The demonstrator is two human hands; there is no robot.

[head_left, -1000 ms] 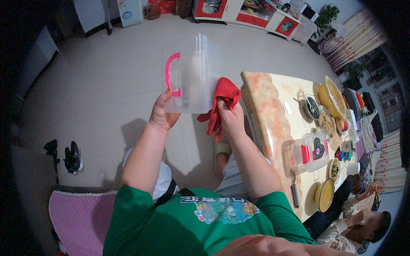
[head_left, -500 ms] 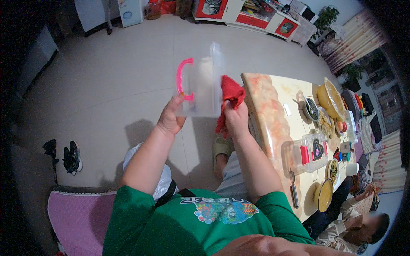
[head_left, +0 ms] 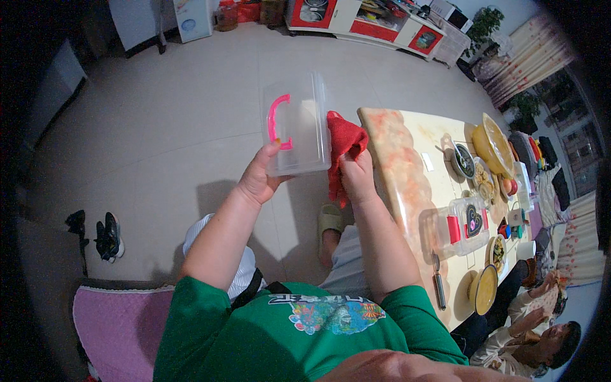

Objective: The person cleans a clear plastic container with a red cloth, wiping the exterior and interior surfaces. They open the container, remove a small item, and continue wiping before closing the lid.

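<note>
A clear plastic box (head_left: 298, 137) with a pink carrying handle (head_left: 273, 118) is held up over the floor in front of me. My left hand (head_left: 259, 172) grips its near left corner, with the thumb by the lower end of the handle. Bunched in my right hand (head_left: 358, 175) is a red cloth (head_left: 345, 143), close against the right side of the box. Whether the cloth touches the box I cannot tell. The fingers of my left hand are partly hidden behind the box.
To my right stands a marble-edged table (head_left: 407, 184) with a knife (head_left: 438, 283), another clear box (head_left: 468, 226), a yellow bowl (head_left: 484, 290) and a big yellow basin (head_left: 493, 146). A person (head_left: 534, 325) sits beyond it. A pink-covered seat (head_left: 121, 325) is at lower left; shoes (head_left: 109, 237) lie near it.
The box has turned, so its handle side now faces me more. The red cloth has shifted slightly beside it, still in my right hand. The seated person's hands have moved.
</note>
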